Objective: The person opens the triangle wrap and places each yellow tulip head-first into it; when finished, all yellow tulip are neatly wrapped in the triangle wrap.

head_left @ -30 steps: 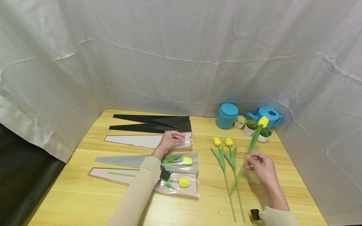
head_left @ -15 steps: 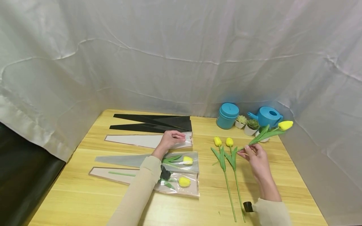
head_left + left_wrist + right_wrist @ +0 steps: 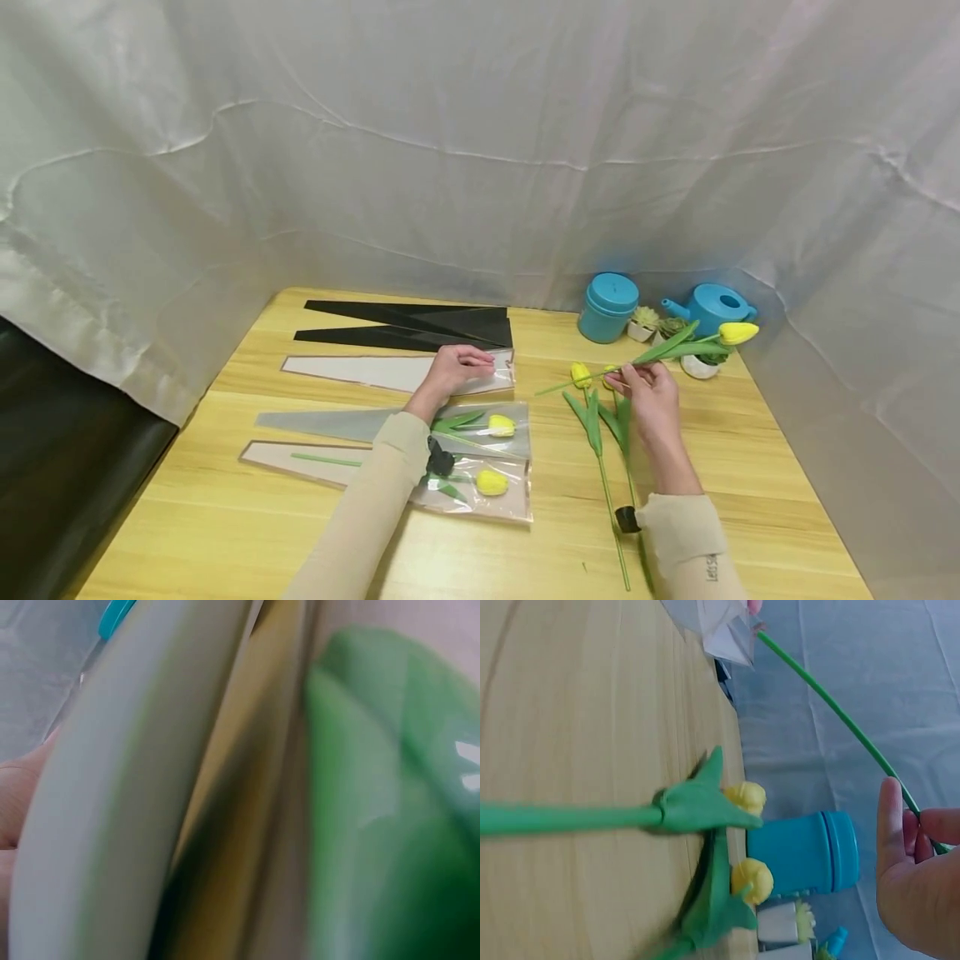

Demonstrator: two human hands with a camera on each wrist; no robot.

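My right hand (image 3: 651, 402) pinches a yellow artificial tulip (image 3: 738, 333) by its green stem, above the table. Its blossom points right, and the stem's bare end reaches left toward the sleeves. With its fingertips, my left hand (image 3: 450, 372) pinches the wide end of a white-backed clear flower sleeve (image 3: 360, 369) with a pinkish border. The right wrist view shows this sleeve's film (image 3: 727, 634) lifted, the stem tip (image 3: 760, 631) close to it; whether it is inside I cannot tell. Two loose tulips (image 3: 594, 429) lie beneath my right forearm, partly hidden.
Two sleeves, each with a tulip (image 3: 492, 482) inside, lie under my left forearm. Black sleeves (image 3: 405, 325) lie at the back. A blue canister (image 3: 609, 308), small potted succulents (image 3: 701, 365) and a blue watering can (image 3: 716, 307) stand back right.
My right hand has swung the tulip from near upright to lying sideways, blossom to the right, and moved it left toward the sleeve. The left hand has stayed in place.
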